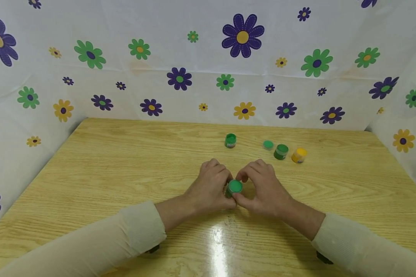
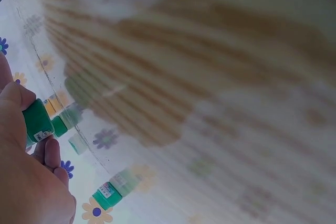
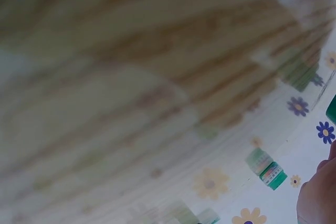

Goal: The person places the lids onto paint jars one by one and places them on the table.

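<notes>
At the middle of the table, a small green paint jar (image 2: 38,123) with a lighter green lid (image 1: 235,186) sits between both hands. My left hand (image 1: 209,188) grips the jar's body from the left, thumb in front and fingers behind. From the right, my right hand (image 1: 263,188) pinches the lid's rim between thumb and forefinger. The left wrist view shows the jar's side and part of its label between the left fingers. Only an edge of the same jar shows at the border of the right wrist view.
Behind the hands stands an uncovered green jar (image 1: 230,141). Further right are a loose green lid (image 1: 268,145), a darker green jar (image 1: 281,152) and a yellow jar (image 1: 299,155). A flower-printed cloth (image 1: 201,88) hangs behind the glossy wooden table (image 1: 124,161).
</notes>
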`<state>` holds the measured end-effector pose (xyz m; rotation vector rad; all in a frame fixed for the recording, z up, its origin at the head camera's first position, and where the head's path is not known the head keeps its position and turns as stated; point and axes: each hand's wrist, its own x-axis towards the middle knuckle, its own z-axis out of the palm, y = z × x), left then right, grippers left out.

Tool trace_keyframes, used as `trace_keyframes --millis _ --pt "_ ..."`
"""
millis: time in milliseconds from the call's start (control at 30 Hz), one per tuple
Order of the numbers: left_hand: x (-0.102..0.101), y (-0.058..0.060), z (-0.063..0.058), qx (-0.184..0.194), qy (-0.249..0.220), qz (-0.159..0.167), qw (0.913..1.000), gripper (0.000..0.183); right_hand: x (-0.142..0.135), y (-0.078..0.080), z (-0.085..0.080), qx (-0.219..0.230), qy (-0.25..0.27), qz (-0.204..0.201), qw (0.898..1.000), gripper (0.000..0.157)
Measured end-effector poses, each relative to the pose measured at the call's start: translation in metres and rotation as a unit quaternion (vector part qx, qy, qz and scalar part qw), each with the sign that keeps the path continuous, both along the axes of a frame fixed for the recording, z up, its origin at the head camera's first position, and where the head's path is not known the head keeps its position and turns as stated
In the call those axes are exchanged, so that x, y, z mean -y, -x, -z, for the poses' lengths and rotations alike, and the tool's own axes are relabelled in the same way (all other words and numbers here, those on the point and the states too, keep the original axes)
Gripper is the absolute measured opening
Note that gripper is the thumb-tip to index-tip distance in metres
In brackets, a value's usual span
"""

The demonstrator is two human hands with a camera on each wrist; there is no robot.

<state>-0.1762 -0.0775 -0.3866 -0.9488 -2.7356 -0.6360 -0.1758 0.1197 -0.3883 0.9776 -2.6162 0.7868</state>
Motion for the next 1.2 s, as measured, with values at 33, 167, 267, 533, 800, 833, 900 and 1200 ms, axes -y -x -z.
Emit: trace_keyframes --millis 33,167,267,533,800,833,900,1200 --pt "0.000 0.000 0.000 0.000 0.000 0.000 1.0000 0.029 0.000 0.000 0.000 0.000 -0.001 0.002 1.000 0.026" --pt "0.000 0.001 0.000 0.002 -0.001 0.000 1.0000 0.029 -0.001 0.000 -0.001 0.004 -0.005 0.012 1.000 0.028" --pt "-0.001 0.002 0.000 -0.006 -0.002 0.003 1.0000 0.030 -0.001 0.000 0.000 0.002 -0.005 0.017 1.000 0.029" --pt "-0.002 0.003 -0.001 -0.001 0.001 0.009 1.0000 0.031 -0.003 0.001 -0.001 -0.002 -0.012 0.032 0.999 0.027" --pt "0.004 0.000 0.003 0.049 -0.054 -0.021 0.9971 0.028 -0.002 -0.002 -0.002 0.007 0.012 0.014 1.000 0.031" --pt "0.006 -0.001 0.001 0.033 -0.054 -0.021 0.9978 0.028 -0.002 -0.002 -0.001 0.007 0.020 0.012 1.000 0.031" --pt "0.010 -0.001 -0.004 -0.017 -0.049 -0.016 0.9986 0.028 -0.003 -0.001 0.000 0.006 0.041 0.009 0.999 0.035" --pt "0.015 0.006 -0.008 -0.097 0.003 0.018 0.9951 0.031 -0.006 0.004 0.000 0.011 0.070 -0.005 0.997 0.036"
